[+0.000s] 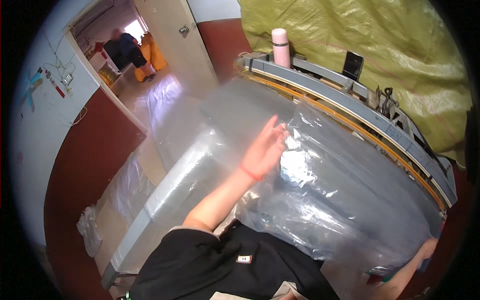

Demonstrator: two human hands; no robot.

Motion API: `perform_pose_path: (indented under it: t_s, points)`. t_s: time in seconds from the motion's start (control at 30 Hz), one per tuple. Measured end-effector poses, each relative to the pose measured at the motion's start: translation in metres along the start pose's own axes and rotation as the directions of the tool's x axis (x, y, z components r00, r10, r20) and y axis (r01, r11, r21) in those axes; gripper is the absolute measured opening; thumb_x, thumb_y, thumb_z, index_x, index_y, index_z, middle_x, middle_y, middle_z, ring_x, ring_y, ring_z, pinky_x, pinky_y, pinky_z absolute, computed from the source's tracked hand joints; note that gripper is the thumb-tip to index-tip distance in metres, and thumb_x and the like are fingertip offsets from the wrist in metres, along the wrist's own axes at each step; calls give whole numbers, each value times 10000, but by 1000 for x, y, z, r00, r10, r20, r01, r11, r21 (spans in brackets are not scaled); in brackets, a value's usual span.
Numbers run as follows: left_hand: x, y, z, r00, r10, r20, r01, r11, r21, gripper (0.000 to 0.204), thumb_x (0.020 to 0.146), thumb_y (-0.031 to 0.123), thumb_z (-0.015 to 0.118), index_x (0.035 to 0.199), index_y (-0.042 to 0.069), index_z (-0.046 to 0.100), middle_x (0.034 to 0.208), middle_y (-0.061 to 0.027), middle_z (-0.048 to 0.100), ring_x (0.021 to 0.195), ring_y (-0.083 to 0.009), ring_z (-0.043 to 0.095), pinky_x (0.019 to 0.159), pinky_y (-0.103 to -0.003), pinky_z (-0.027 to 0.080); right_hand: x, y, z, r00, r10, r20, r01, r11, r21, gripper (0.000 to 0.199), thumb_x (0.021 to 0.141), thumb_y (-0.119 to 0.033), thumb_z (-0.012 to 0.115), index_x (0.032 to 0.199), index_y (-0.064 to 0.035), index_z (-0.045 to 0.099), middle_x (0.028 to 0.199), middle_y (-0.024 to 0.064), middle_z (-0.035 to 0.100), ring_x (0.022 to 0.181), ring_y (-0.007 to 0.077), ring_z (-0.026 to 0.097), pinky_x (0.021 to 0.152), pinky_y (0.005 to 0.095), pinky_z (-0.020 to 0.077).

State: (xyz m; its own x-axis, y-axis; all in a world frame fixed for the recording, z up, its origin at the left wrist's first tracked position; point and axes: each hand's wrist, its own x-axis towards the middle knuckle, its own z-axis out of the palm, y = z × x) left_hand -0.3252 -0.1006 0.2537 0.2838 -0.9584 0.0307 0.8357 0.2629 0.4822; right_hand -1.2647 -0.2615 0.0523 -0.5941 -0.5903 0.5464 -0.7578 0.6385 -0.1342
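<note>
Clear plastic sheeting [325, 170], wrinkled and shiny, spreads over the work table in front of me. My left hand [265, 150], wearing a red cord on the wrist, is at the sheeting's left part. Its fingers are apart and slightly bent, and I see nothing held in them. At the far right my right hand [427, 248] closes on the sheeting's near corner; its fingertips are partly hidden. Beyond my left hand a greyish plastic sheet [245, 102] is blurred by motion.
A long metal frame with an orange strip [345, 117] borders the table's far side, carrying a pink bottle [280, 47], a dark phone [353, 66] and metal clamps [386, 101]. Yellow-green woven sheeting [350, 30] hangs behind. A person [131, 50] stands beyond the open door [172, 40].
</note>
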Motion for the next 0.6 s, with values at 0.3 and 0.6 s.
perform_pose_path:
  t_s: [0.3,0.6]
  points:
    - [-30,1,44,899,-428,95,349,829,438,244,854,130,511,1077,32,500,749,-17,516,504,-31,431,431,-134,338,-15,-13,14,988,-153,-4,151,979,-139,346,841,-366,417,932,-76,582,918,158,611,853,343,587,676,460,468]
    - [-18,-11,-60,924,33,-381,296,570,766,110,812,152,575,742,79,532,541,33,453,460,-20,374,391,-166,250,-96,-165,-189,990,78,119,-63,991,-121,301,844,-316,432,946,-55,542,937,186,593,866,363,572,694,465,461]
